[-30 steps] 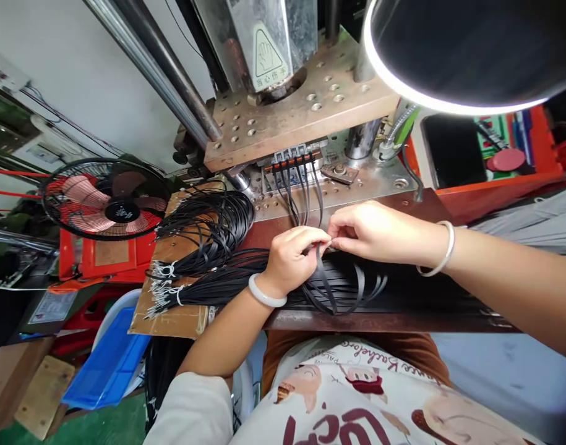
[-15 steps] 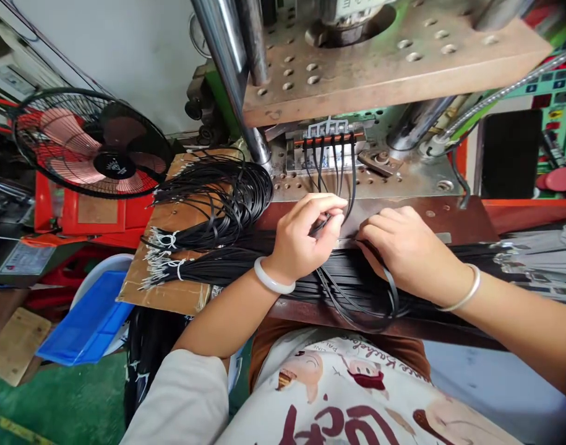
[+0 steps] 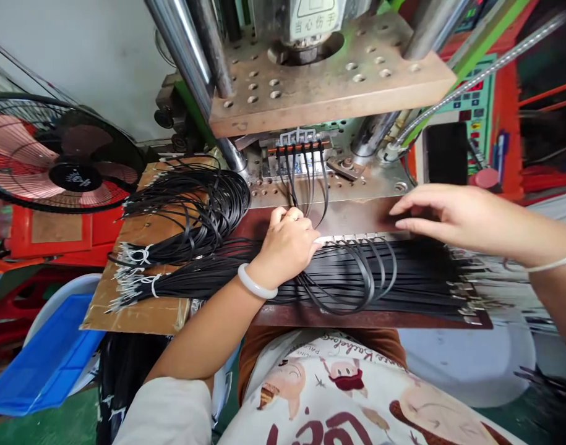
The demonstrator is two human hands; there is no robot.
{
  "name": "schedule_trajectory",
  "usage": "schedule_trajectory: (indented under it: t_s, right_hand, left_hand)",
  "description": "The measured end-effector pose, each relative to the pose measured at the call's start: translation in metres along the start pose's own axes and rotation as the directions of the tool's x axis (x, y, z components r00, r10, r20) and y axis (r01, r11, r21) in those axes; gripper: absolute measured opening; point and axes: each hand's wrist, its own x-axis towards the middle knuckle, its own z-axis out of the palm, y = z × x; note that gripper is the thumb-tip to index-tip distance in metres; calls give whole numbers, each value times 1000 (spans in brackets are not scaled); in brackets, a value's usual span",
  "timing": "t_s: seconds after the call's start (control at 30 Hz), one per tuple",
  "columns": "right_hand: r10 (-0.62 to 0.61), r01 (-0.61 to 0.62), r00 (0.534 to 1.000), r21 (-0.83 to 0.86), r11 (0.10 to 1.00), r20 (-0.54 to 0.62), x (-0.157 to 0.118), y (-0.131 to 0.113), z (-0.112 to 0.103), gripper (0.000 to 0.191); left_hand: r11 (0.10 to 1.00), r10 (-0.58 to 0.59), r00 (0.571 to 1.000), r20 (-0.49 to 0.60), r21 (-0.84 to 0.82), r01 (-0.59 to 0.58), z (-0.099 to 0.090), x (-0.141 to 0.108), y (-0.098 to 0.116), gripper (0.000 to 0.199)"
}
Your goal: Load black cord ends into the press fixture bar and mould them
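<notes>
Got a fan (image 3: pixel 76 177) far left, then 2 tied black bundles (image 3: pixel 197 279) on cardboard (image 3: pixel 143 320). Next, the left hand (image 3: pixel 289 244), pretty curled at the white strip (image 3: pixel 370 236)'s left end, with black cords (image 3: pixel 326 185) running to it from the metal fixture (image 3: pixel 276 167); can't make out the grip. Then the right hand (image 3: pixel 431 213), loosely spread, holding nothing, near the strip's right end.

Room in front, obstruction behind.
A hand could pass between the left hand (image 3: pixel 289 241) and right hand (image 3: pixel 443 216), above the looped black straps (image 3: pixel 370 278); farther back, upright strands (image 3: pixel 325 176) and the overhanging metal plate (image 3: pixel 336 99) obstruct.
</notes>
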Motion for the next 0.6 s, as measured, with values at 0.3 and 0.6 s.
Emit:
schedule_trajectory:
  t_s: [0.3,0.6]
  right_hand:
    - [200,-188,978,-156,970,62,-19,14,4,9]
    - [85,35,925,-307,951,369,-19,18,-7,22]
  left_hand:
    - [995,-73,984,-164,57,83,5,5,5,17]
    - [985,-151,929,-337,-128,113,-9,-2,3,16]
